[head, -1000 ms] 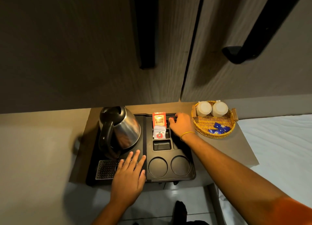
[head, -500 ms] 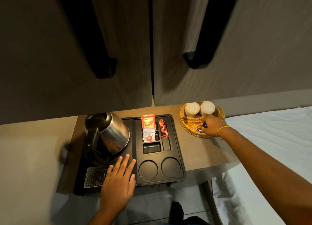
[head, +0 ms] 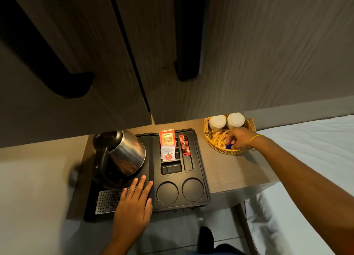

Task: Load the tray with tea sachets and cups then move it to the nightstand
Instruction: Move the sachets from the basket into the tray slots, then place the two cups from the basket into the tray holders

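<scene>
A black tray lies on the wooden nightstand top. Its back slots hold an orange Classic Assam sachet, a white sachet with a red apple and red stick sachets. Two round cup wells at its front are bare. To the right stands a wicker basket with two white cups upside down at its back. My right hand is inside the basket, fingers closed on blue sachets. My left hand lies flat on the tray's front left, fingers spread.
A steel kettle with a black handle fills the tray's left half, behind a perforated drip grille. Dark wardrobe doors with long black handles rise behind. A white bed adjoins on the right. Floor shows below.
My right hand left the tray's sachet slots, where red stick sachets now lie, and moved right into the basket onto the blue sachets. My left hand stayed flat on the tray.
</scene>
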